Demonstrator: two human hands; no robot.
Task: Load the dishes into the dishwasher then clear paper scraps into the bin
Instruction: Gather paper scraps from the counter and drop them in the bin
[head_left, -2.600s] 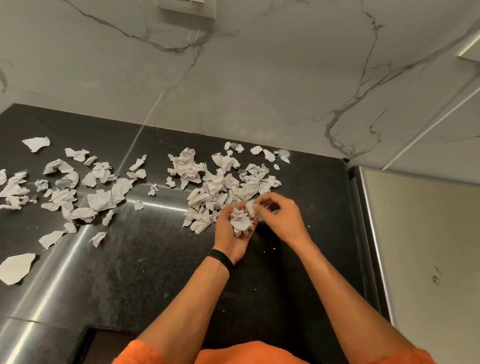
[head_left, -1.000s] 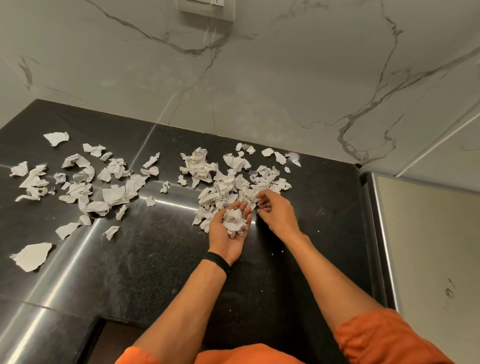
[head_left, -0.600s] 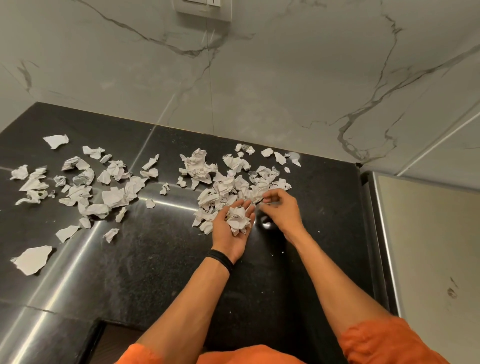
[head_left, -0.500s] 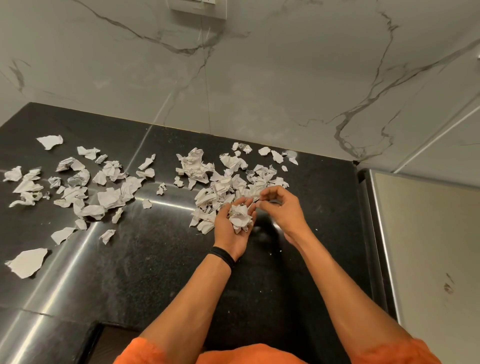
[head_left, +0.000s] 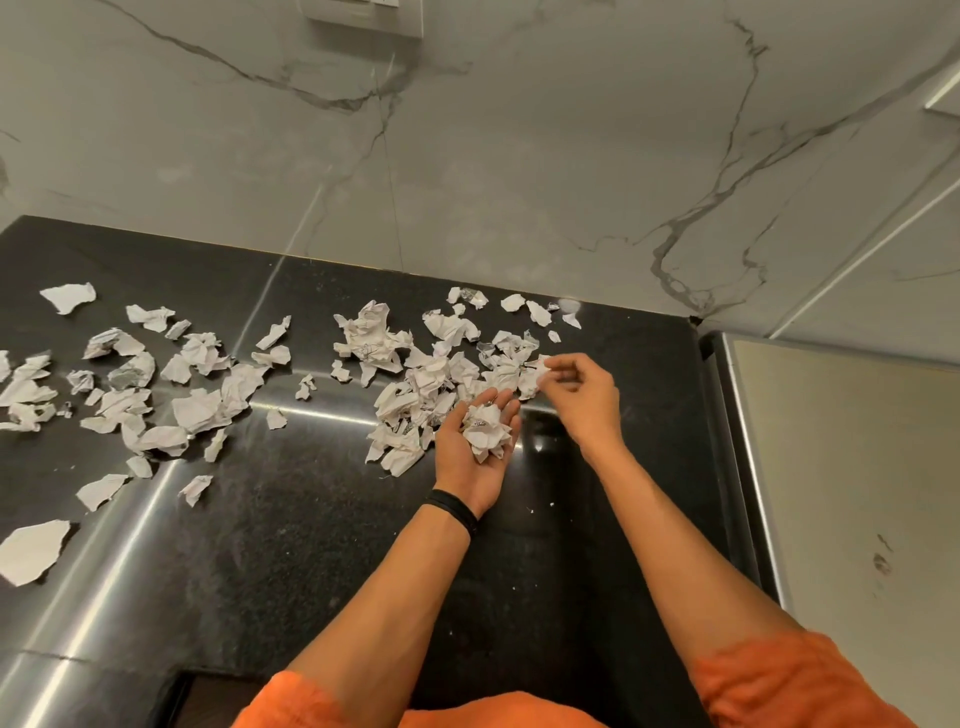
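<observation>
— Filling the upper half: pale grey-veined marble wall. Below it, glossy black speckled stone countertop, running left to right.
— Butting against the counter's right end, tall pale metal-edged appliance side. Identity unclear.
— Next down in size: scattered torn white paper scraps spread across the counter's left part, well apart from both hands.
— Nearer the middle, denser heap of crumpled white paper pieces, touching the fingertips on both sides.
— Left hand now: palm up, fingers loosely cupped, cradling a crumpled white paper wad. Thin black wristband just behind it.
— Right hand: reaching into the heap's right edge, thumb and forefinger nearly closed, pinching one small white scrap or only touching it; hard to tell which.
— Orange sleeves at the bottom edge.
</observation>
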